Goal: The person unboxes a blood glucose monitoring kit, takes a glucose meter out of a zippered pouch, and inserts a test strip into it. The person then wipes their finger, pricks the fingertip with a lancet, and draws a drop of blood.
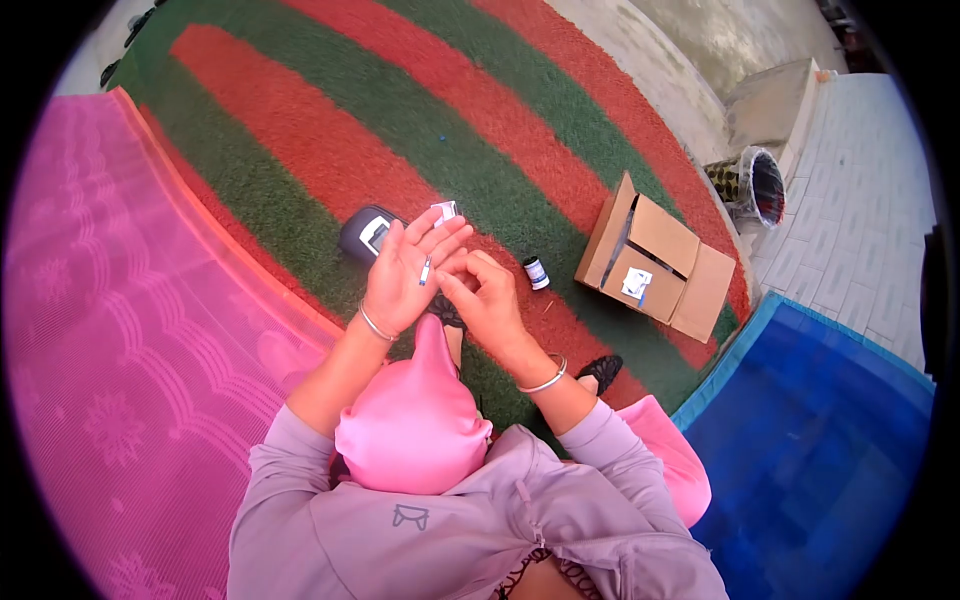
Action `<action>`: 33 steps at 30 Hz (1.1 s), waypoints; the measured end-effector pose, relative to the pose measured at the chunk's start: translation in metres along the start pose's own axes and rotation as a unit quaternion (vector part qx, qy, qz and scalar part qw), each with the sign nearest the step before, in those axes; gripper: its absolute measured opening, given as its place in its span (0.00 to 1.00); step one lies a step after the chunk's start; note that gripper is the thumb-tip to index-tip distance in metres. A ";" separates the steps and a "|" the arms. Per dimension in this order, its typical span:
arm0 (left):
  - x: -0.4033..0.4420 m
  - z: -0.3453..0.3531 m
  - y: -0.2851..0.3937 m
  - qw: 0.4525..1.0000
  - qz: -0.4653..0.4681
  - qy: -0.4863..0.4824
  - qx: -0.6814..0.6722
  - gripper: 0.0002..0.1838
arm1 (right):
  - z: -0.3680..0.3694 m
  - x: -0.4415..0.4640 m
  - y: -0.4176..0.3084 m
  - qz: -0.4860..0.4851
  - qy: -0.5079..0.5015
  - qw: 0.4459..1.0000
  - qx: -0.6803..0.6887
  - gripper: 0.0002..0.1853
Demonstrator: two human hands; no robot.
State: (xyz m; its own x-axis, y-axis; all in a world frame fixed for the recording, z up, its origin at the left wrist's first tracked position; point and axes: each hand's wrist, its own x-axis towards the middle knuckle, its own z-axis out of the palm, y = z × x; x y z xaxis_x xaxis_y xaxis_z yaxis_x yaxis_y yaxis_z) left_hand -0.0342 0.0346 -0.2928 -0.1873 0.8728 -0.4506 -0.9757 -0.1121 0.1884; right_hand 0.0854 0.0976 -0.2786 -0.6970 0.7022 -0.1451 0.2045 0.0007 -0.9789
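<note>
Small pale, dark-marked strip [425, 270] is lying loose on the left hand [398, 284], near the finger bases. That hand is opening flat, palm up, bearing it unclasped. Right hand [488, 296] is hovering just right of the strip, fingers half curling; cannot tell whether they're pinching anything. Screened device [357, 238] is sitting left of the strip; black-and-white canister [536, 273] and cardboard box [661, 236], right.
</note>
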 end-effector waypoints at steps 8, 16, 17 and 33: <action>-0.001 0.010 -0.007 0.992 0.085 0.019 0.092 0.31 | 0.017 0.004 0.009 0.117 0.015 0.989 0.094 0.07; -0.001 0.014 -0.013 0.959 0.138 0.016 0.248 0.34 | 0.021 0.004 0.008 0.193 0.019 0.959 0.206 0.06; -0.002 0.014 -0.013 0.949 0.147 0.012 0.278 0.34 | 0.017 0.006 0.004 0.256 -0.002 0.932 0.256 0.06; -0.027 -0.001 0.017 0.907 0.021 0.113 0.405 0.07 | -0.004 0.015 0.002 0.351 -0.097 0.808 0.463 0.04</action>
State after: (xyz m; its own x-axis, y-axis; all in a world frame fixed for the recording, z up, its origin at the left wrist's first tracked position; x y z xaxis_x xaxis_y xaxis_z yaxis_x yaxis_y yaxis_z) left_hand -0.0456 0.0091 -0.2782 -0.3306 0.7459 -0.5782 -0.5805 0.3224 0.7477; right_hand 0.0780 0.1108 -0.2821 -0.7464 0.1734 -0.6425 0.0567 -0.9454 -0.3210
